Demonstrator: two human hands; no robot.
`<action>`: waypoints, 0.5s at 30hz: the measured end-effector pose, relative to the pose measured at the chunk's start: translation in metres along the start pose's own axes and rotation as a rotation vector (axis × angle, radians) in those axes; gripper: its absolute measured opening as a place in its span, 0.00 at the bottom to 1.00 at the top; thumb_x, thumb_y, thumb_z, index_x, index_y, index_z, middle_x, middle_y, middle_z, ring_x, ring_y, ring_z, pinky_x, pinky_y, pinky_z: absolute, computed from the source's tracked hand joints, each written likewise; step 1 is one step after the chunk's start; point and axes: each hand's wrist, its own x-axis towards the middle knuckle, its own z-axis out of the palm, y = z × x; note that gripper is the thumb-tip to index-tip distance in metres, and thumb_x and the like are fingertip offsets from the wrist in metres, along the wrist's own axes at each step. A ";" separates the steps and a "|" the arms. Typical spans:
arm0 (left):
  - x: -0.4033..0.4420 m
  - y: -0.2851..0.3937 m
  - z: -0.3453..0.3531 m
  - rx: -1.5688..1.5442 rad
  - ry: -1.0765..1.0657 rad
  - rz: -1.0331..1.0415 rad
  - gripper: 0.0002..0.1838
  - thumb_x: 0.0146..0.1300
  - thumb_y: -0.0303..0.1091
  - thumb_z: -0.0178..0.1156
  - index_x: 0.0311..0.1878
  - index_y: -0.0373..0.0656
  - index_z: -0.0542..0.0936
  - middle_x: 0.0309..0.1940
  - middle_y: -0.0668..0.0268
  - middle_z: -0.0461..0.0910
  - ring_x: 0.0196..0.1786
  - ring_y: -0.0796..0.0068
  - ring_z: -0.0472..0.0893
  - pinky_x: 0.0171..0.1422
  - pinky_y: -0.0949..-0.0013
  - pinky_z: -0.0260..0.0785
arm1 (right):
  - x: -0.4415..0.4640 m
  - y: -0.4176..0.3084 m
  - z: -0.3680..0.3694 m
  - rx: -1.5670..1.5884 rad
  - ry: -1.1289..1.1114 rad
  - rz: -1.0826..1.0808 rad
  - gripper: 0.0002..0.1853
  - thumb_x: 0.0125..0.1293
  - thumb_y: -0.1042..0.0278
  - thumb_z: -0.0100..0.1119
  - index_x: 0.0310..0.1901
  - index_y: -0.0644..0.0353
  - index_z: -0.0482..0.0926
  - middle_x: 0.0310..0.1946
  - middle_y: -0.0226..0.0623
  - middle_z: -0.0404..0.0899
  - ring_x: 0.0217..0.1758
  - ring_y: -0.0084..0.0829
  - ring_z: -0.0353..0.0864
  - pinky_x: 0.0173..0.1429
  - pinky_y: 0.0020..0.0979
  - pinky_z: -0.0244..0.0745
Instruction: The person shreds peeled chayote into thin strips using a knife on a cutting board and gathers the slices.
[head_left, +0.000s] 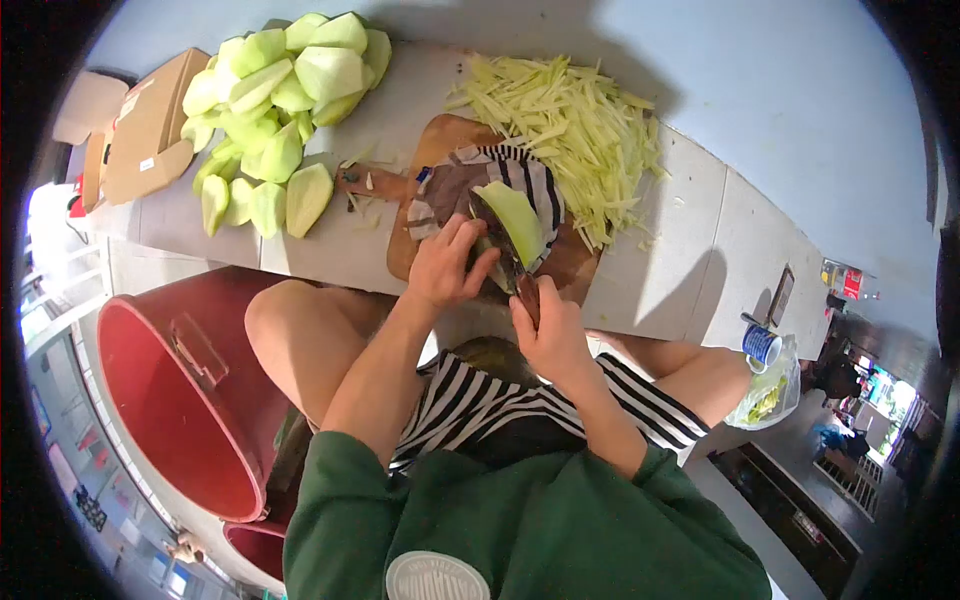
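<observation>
My right hand (548, 325) is wrapped round the wooden handle of a knife (528, 298), whose dark blade lies along a pale green fruit piece (515, 218). My left hand (450, 262) is at the near side of the blade, its fingers bent; what they hold, if anything, is hidden. Under the piece lies a bunched striped cloth (465, 180) on a wooden cutting board (440, 140). A heap of pale green shreds (570, 135) spreads beyond the board's far right edge.
Peeled green pieces (290, 85) are piled at the far left, near a cardboard box (150, 130). A red tub (180, 380) stands left of my legs. At the right are a blue-and-white cup (762, 346) and a plastic bag (770, 395).
</observation>
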 end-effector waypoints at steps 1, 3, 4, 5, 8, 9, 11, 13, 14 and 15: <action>0.001 0.000 0.001 0.000 -0.003 -0.012 0.16 0.65 0.37 0.67 0.52 0.43 0.76 0.42 0.55 0.77 0.38 0.46 0.81 0.38 0.51 0.74 | 0.001 0.000 -0.002 0.021 -0.004 -0.004 0.15 0.74 0.64 0.58 0.44 0.67 0.67 0.24 0.65 0.78 0.32 0.69 0.80 0.34 0.60 0.73; 0.003 0.000 0.001 0.018 -0.016 -0.015 0.16 0.65 0.37 0.67 0.51 0.43 0.76 0.42 0.56 0.77 0.38 0.47 0.81 0.37 0.52 0.74 | 0.006 0.004 0.001 -0.001 -0.002 0.000 0.15 0.74 0.64 0.58 0.45 0.67 0.67 0.24 0.65 0.78 0.32 0.68 0.80 0.34 0.60 0.74; 0.002 0.001 -0.001 0.038 -0.031 -0.022 0.15 0.65 0.37 0.67 0.50 0.43 0.76 0.42 0.56 0.77 0.38 0.47 0.81 0.36 0.52 0.75 | 0.006 0.007 0.004 -0.021 -0.002 0.004 0.15 0.73 0.64 0.58 0.46 0.68 0.67 0.24 0.64 0.78 0.32 0.68 0.80 0.34 0.60 0.74; -0.003 0.002 0.000 0.037 -0.038 -0.024 0.15 0.65 0.37 0.67 0.50 0.43 0.76 0.42 0.56 0.77 0.38 0.47 0.81 0.36 0.52 0.75 | 0.003 0.008 0.010 -0.017 -0.002 0.011 0.15 0.73 0.64 0.58 0.46 0.68 0.67 0.24 0.64 0.78 0.32 0.68 0.80 0.34 0.60 0.74; 0.006 0.000 0.001 0.063 0.005 0.026 0.14 0.65 0.36 0.66 0.49 0.43 0.75 0.40 0.57 0.77 0.37 0.46 0.81 0.35 0.52 0.74 | 0.014 0.012 0.015 -0.004 0.048 -0.013 0.16 0.73 0.64 0.58 0.49 0.69 0.68 0.25 0.64 0.79 0.32 0.67 0.81 0.35 0.60 0.74; 0.003 0.005 0.000 0.041 -0.010 -0.016 0.14 0.65 0.33 0.66 0.49 0.41 0.75 0.39 0.54 0.76 0.36 0.45 0.79 0.36 0.52 0.72 | 0.012 0.010 0.014 0.011 0.026 -0.011 0.16 0.73 0.64 0.58 0.50 0.69 0.68 0.25 0.64 0.79 0.32 0.67 0.81 0.36 0.60 0.74; 0.006 0.006 0.000 0.027 -0.019 -0.039 0.13 0.64 0.30 0.65 0.49 0.39 0.75 0.38 0.52 0.76 0.36 0.44 0.78 0.37 0.52 0.71 | 0.014 0.008 0.006 -0.009 -0.044 0.053 0.18 0.73 0.62 0.58 0.51 0.69 0.69 0.26 0.65 0.80 0.34 0.68 0.81 0.40 0.61 0.75; 0.003 0.007 0.002 0.022 0.003 -0.049 0.13 0.65 0.29 0.64 0.49 0.39 0.75 0.37 0.53 0.76 0.36 0.46 0.78 0.37 0.53 0.70 | 0.019 0.011 -0.005 -0.004 -0.059 0.037 0.18 0.73 0.61 0.58 0.51 0.69 0.70 0.27 0.66 0.80 0.35 0.68 0.81 0.41 0.61 0.75; 0.002 0.007 0.003 0.025 -0.003 -0.040 0.13 0.65 0.29 0.64 0.49 0.39 0.75 0.37 0.53 0.76 0.36 0.46 0.78 0.37 0.53 0.70 | 0.020 0.013 -0.010 -0.004 -0.084 0.020 0.18 0.73 0.59 0.58 0.50 0.68 0.70 0.28 0.67 0.80 0.36 0.69 0.81 0.42 0.60 0.75; 0.002 0.007 0.003 0.029 0.017 -0.043 0.12 0.65 0.31 0.66 0.48 0.40 0.75 0.37 0.55 0.76 0.34 0.50 0.79 0.36 0.54 0.71 | 0.022 0.015 -0.014 -0.036 -0.071 0.018 0.18 0.73 0.57 0.58 0.47 0.68 0.72 0.30 0.67 0.81 0.38 0.69 0.81 0.43 0.60 0.76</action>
